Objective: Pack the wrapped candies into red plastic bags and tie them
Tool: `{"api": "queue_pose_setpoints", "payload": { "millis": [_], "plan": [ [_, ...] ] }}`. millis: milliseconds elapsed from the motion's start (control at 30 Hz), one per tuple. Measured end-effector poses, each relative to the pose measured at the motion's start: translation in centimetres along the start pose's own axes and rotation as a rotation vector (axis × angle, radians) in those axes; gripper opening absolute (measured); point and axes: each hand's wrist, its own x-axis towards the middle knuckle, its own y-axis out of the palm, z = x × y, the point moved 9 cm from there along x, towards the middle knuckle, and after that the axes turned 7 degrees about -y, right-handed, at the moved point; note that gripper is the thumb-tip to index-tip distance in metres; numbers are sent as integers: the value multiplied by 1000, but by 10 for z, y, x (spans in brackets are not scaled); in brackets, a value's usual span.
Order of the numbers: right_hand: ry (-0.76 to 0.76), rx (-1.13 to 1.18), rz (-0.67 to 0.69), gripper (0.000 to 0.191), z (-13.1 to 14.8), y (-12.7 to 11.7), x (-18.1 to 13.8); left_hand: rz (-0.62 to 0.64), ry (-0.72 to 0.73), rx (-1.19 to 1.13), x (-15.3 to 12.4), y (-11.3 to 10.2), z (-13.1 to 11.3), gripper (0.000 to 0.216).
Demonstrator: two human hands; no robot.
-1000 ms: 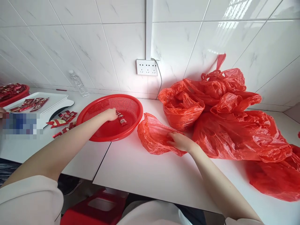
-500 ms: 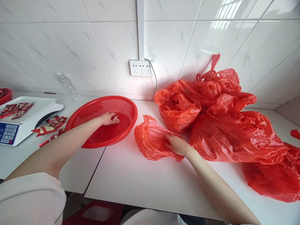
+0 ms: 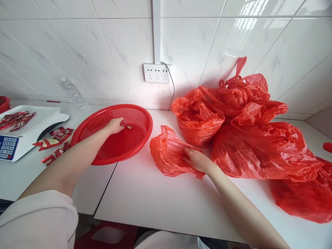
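My left hand (image 3: 115,125) reaches into a round red mesh basket (image 3: 98,157) on the white counter, its fingers closed on small red sachets (image 3: 127,126). My right hand (image 3: 197,159) lies on a small crumpled red plastic bag (image 3: 168,152) just right of the basket, with the fingers pinching its edge. Behind that bag stands an open red plastic bag (image 3: 199,119).
A heap of red plastic bags (image 3: 259,138) fills the right of the counter. At the left stand a white scale (image 3: 15,138) with sachets on its tray and loose sachets (image 3: 55,141) beside it. A water bottle (image 3: 71,91) and a wall socket (image 3: 155,73) are at the back. A red stool (image 3: 109,235) is below.
My left hand has gathered the sachets that lay loose in the basket and closed on them. My right hand has stayed on the small bag. The view shifted slightly right.
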Motion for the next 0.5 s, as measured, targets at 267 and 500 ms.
{"api": "queue_pose_setpoints", "payload": {
  "millis": [267, 500],
  "plan": [
    [26, -5, 3, 11, 2, -1, 3, 323, 91, -85, -9, 16, -31, 61],
    [25, -21, 9, 13, 6, -1, 2, 285, -46, -16, -10, 17, -14, 31]
  ]
}}
